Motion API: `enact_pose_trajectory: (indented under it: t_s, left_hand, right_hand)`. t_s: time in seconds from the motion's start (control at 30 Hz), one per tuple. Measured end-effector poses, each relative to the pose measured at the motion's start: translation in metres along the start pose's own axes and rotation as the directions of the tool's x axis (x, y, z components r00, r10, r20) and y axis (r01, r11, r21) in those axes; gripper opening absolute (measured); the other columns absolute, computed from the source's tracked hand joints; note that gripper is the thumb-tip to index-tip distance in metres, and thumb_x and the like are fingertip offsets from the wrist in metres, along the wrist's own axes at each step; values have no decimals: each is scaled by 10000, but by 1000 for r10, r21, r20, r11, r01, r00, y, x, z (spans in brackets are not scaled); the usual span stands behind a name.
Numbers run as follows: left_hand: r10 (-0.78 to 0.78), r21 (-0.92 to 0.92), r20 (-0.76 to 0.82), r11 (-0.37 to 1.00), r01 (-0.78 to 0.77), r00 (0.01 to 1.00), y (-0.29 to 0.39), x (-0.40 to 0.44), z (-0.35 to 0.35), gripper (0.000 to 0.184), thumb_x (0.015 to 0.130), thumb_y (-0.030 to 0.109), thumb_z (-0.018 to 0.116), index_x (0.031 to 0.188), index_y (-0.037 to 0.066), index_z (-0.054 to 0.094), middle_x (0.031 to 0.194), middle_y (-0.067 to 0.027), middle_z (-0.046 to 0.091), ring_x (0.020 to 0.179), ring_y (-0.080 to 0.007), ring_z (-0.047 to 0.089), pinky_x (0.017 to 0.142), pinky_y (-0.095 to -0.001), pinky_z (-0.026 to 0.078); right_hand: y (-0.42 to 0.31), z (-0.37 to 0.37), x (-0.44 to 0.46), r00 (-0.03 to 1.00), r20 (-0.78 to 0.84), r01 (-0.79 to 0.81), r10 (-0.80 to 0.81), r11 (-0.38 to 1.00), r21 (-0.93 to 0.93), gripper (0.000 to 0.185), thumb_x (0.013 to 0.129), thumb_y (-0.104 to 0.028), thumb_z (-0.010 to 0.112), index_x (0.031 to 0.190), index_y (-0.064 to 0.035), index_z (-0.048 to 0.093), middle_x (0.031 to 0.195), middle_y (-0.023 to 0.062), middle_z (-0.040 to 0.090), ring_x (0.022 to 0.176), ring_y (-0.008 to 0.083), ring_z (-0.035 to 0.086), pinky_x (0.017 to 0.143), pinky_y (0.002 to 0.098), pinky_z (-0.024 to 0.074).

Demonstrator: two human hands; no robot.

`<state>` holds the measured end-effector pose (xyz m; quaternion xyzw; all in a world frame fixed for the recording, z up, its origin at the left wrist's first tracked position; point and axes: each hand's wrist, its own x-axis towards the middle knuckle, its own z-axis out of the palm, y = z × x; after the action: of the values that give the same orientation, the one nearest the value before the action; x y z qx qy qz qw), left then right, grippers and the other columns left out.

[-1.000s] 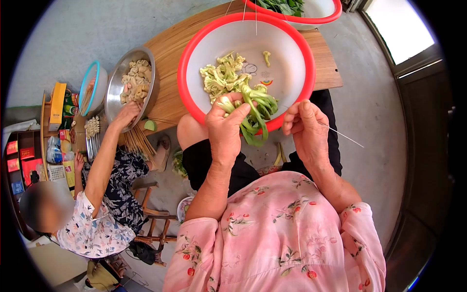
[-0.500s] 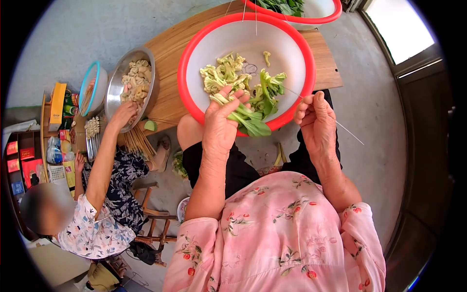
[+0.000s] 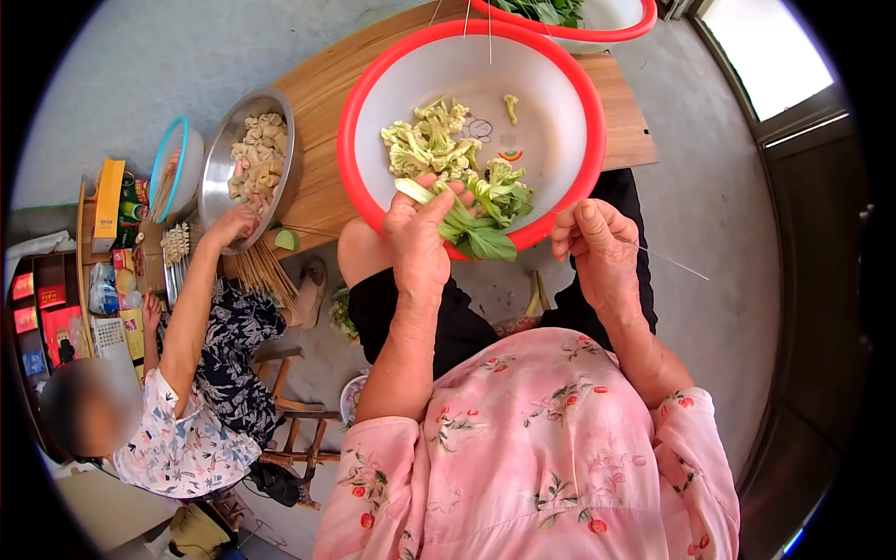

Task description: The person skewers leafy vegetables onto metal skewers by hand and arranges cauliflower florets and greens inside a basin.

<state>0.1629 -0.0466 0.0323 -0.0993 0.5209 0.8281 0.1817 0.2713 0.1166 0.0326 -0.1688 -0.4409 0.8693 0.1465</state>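
Note:
My left hand (image 3: 417,238) is closed around a leafy green (image 3: 483,243) with a pale stalk, over the near rim of a red-rimmed white basin (image 3: 362,93). My right hand (image 3: 602,245), right of the basin, pinches a thin metal skewer (image 3: 679,267). One end of the skewer sticks out to the right, and the other points left toward the greens. Beside the left fingers is a floret with leaves (image 3: 504,191); whether the skewer pierces it I cannot tell. Cauliflower florets (image 3: 415,149) lie in the basin, with one small piece (image 3: 511,108) apart.
At the left, a co-worker's hand (image 3: 233,224) reaches into a steel bowl (image 3: 217,154) of pale food pieces. Bamboo sticks (image 3: 264,273) jut from the wooden table (image 3: 322,93). Another red-rimmed basin (image 3: 616,35) with greens stands behind. A wooden stool (image 3: 303,434) is lower left.
My right hand has shifted slightly left and down with the skewer, now at a flatter angle. My left hand and the greens have turned and moved slightly left, lower in the basin.

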Motion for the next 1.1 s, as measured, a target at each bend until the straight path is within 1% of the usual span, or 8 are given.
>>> enact_pose_trajectory:
  t_s: [0.07, 0.17, 0.37, 0.57, 0.8, 0.87, 0.97, 1.1]
  left_hand:
    - [56, 39, -63, 998, -54, 996, -1, 0, 2, 220, 806, -58, 562, 1011, -34, 486, 910, -151, 595, 763, -251, 627, 686, -388, 546]
    - [106, 40, -46, 994, -104, 993, -2, 0, 2, 204, 800, -69, 569, 986, -40, 491, 880, -130, 587, 717, -227, 625, 627, -351, 554]
    - [235, 149, -45, 963, -226, 971, -6, 1, 4, 149, 801, -88, 559, 930, -36, 507, 859, -112, 579, 687, -189, 619, 574, -304, 554]
    - [306, 219, -49, 932, -289, 951, -11, 1, 4, 140, 800, -96, 552, 918, -38, 505, 825, -108, 579, 649, -176, 611, 571, -295, 555]
    - [398, 312, 4, 871, -379, 917, -16, -2, 5, 147, 798, -82, 581, 910, -16, 512, 785, -69, 579, 634, -135, 596, 536, -257, 510]
    - [397, 419, 6, 832, -363, 918, -13, -10, 10, 142, 798, -74, 597, 895, -3, 522, 772, -39, 579, 659, -109, 586, 565, -228, 478]
    - [430, 449, 32, 801, -397, 903, -16, -13, 12, 143, 803, -56, 607, 917, -3, 538, 809, -39, 581, 734, -95, 579, 629, -222, 464]
    - [306, 248, 57, 918, -311, 950, -7, -11, 12, 143, 831, -4, 589, 971, -11, 558, 859, -43, 596, 732, -71, 554, 635, -216, 458]
  right_hand:
    - [0, 2, -2, 1000, 4, 2, -2, 1000, -24, 274, 878, -268, 596, 811, -4, 629, 706, 65, 625, 579, 130, 572, 533, 250, 459]
    - [0, 4, -3, 999, 34, 10, -7, 997, -71, 270, 876, -258, 601, 807, 0, 631, 711, 68, 629, 582, 126, 567, 538, 249, 456]
    - [2, 9, -4, 999, 35, 3, 0, 998, -65, 268, 873, -255, 605, 804, 3, 632, 719, 72, 634, 582, 123, 563, 540, 248, 452]
    - [2, 12, -6, 1000, 26, -1, 3, 998, -70, 267, 875, -254, 604, 803, 2, 631, 718, 63, 633, 587, 115, 560, 542, 247, 451]
    - [3, 21, -15, 993, 44, 114, -106, 969, -221, 271, 893, -238, 581, 784, 7, 626, 697, 31, 606, 593, 84, 535, 553, 220, 445]
    - [5, 23, -16, 990, 65, 141, -128, 953, -267, 274, 894, -235, 580, 790, 14, 628, 695, 28, 604, 595, 80, 532, 556, 211, 445]
    - [9, 23, -14, 988, 46, 152, -146, 966, -210, 276, 894, -244, 579, 799, 12, 623, 700, 39, 605, 596, 93, 540, 556, 223, 447]
    - [9, 18, -7, 996, -18, 84, -85, 994, -66, 280, 893, -258, 576, 821, 8, 622, 705, 58, 610, 590, 119, 554, 550, 244, 452]
